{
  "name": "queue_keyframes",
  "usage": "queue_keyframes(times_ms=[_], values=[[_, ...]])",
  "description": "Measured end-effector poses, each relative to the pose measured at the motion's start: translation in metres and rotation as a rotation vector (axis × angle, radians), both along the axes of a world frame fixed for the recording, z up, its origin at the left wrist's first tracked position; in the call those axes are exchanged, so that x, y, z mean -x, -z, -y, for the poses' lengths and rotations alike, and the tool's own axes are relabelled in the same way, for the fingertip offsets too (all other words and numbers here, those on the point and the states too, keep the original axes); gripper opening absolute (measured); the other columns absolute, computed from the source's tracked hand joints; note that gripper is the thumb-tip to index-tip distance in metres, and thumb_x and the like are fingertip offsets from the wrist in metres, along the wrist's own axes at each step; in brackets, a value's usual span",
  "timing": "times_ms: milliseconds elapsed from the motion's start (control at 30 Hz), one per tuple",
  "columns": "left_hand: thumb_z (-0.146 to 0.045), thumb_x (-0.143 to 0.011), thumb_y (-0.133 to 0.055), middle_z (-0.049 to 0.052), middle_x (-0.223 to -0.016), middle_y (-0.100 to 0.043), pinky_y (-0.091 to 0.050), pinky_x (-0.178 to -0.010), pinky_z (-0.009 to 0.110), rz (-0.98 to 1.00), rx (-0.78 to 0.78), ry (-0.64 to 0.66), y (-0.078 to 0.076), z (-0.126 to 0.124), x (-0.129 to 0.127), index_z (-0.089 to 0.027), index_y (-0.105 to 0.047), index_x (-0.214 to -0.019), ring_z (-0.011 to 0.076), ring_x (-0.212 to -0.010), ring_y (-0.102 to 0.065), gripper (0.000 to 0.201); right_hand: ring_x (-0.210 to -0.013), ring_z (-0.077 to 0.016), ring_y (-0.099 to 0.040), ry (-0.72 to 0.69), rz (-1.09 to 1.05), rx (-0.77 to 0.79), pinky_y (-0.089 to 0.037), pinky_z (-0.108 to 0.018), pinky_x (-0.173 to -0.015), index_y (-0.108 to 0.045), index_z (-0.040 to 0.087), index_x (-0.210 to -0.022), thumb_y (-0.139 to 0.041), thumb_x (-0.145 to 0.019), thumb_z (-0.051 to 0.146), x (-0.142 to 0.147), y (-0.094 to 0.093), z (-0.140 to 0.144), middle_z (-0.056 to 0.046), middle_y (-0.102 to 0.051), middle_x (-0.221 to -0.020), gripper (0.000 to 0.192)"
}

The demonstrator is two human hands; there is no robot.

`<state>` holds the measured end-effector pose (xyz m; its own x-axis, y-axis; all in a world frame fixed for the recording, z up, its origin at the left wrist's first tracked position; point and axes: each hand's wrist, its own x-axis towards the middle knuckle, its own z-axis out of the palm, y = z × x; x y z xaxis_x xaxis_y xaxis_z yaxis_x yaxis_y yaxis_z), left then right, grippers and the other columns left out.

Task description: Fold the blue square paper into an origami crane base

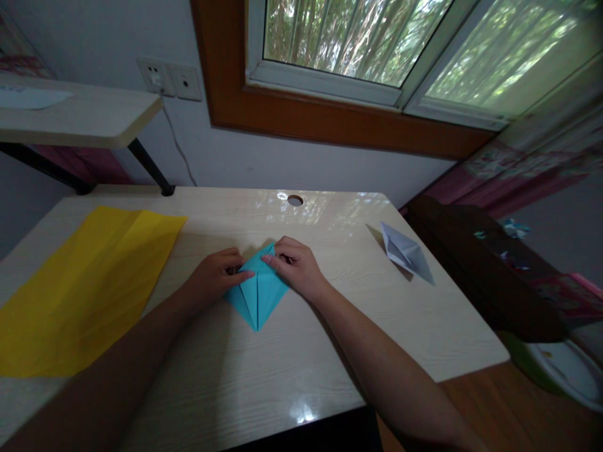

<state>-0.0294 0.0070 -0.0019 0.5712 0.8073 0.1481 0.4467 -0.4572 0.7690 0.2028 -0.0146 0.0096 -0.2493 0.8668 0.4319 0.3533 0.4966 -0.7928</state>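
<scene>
A folded sheet of turquoise paper point(268, 295) lies at the middle of the desk, shaped like a diamond with creased flaps meeting along a centre line. My left hand point(220, 273) pinches its left edge, thumb on top and fingers curled behind. On the upper right edge, my right hand point(296, 263) grips the paper the same way, its thumb pressed on the top face close to the upper tip. The fingertips under the paper are hidden. Both forearms reach in from the near side.
A large yellow sheet point(94, 289) lies on the left of the pale desk point(292, 383). To the right stands a folded white paper shape point(407, 251). A raised shelf point(80, 119) is at the back left, and a round cable hole point(295, 200) sits near the back edge.
</scene>
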Motion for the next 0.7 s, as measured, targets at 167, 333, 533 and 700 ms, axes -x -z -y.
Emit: queue_keyframes(times_ms=[167,333,533,700], values=[[-0.042,-0.089,-0.065,-0.002,-0.075,-0.048,-0.038,-0.065,0.027,-0.024,-0.001,0.039,0.0001,-0.0001,0.0006,-0.019,-0.062,-0.072,0.0138,-0.069,-0.05,0.029,-0.066,-0.0125,-0.051,0.058,-0.069,0.05,-0.039,-0.027,-0.061,-0.068,0.02,-0.076,-0.067,-0.092,0.039,-0.0011,-0.0001,0.0005,0.001,-0.053,-0.072,0.025],[-0.04,-0.091,-0.064,-0.002,-0.077,-0.048,-0.038,-0.065,0.027,-0.039,-0.022,0.083,0.0008,-0.0006,0.0009,-0.017,-0.059,-0.07,0.0135,-0.071,-0.049,0.031,-0.064,-0.0119,-0.049,0.117,-0.175,0.122,-0.039,-0.027,-0.061,-0.072,0.02,-0.084,-0.069,-0.089,0.041,-0.0005,0.0015,0.0018,0.001,-0.056,-0.07,0.022],[-0.039,-0.089,-0.066,-0.002,-0.078,-0.05,-0.038,-0.064,0.026,-0.04,-0.021,0.113,-0.0002,-0.0001,0.0008,-0.018,-0.062,-0.072,0.0134,-0.072,-0.05,0.027,-0.069,-0.0131,-0.051,0.086,-0.248,0.185,-0.04,-0.027,-0.063,-0.073,0.021,-0.09,-0.07,-0.087,0.043,0.001,-0.0011,0.0038,0.0,-0.058,-0.076,0.023],[-0.042,-0.09,-0.064,0.0,-0.08,-0.054,-0.041,-0.065,0.027,-0.03,-0.004,0.146,0.0004,-0.0002,0.0023,-0.019,-0.068,-0.076,0.0142,-0.073,-0.052,0.027,-0.069,-0.013,-0.048,0.044,-0.264,0.216,-0.039,-0.027,-0.063,-0.072,0.021,-0.084,-0.071,-0.086,0.043,0.0009,-0.0036,0.0038,0.001,-0.054,-0.075,0.022]])
